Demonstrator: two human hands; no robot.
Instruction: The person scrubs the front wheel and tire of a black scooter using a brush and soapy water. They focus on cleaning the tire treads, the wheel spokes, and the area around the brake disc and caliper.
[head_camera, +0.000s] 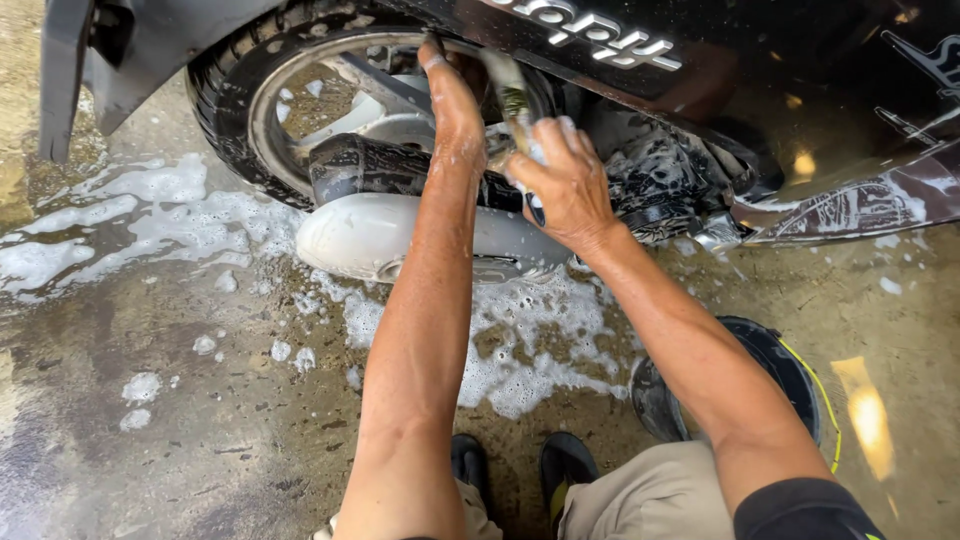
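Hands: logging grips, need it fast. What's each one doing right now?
Left hand: reaching into the soapy rear wheel; grip cannot be told.
Right hand: closed on a brush.

Silver raised lettering (590, 35) runs along the scooter's black side panel (760, 60).

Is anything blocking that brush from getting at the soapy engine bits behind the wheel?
Nothing visible blocks it. The right hand holds the brush, with its bristles up against the parts between the rear wheel and the dark body panel. The left hand reaches into the same gap beside it, close but not across the brush.
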